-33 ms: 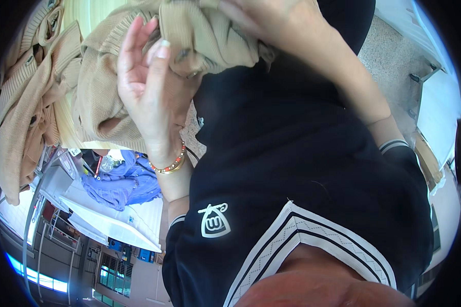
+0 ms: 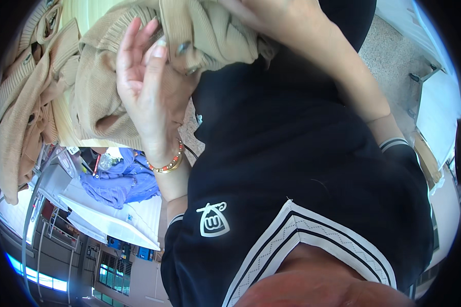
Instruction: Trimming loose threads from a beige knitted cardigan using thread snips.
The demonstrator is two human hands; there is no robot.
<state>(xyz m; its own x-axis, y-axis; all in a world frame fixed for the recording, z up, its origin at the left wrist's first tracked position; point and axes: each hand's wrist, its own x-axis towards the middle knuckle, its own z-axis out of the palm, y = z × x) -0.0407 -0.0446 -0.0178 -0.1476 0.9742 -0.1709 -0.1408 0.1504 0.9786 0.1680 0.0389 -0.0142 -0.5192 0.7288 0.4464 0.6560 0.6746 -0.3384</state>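
A beige ribbed knit cardigan [image 2: 210,48] with dark buttons lies bunched at the top, partly on a pale wood table and partly over my lap. My left hand [image 2: 143,77] is beside its button band, palm turned up. Its fingers are loosely curled and apart, and I see nothing held in them. At the top edge, my right hand [image 2: 276,15] rests over the garment's upper right part. Its fingers are blurred and partly cut off by the picture's edge, so their grip does not show.
More beige knitwear [image 2: 36,102] hangs over the left side of the table [image 2: 65,115]. Below it, a purple-blue cloth [image 2: 120,181] lies in a white tray-like surface [image 2: 112,222]. A white panel on a wheeled frame [image 2: 438,102] stands to the right.
My left hand and the cardigan have shifted very slightly within the picture. My right hand has moved a little at the top edge.
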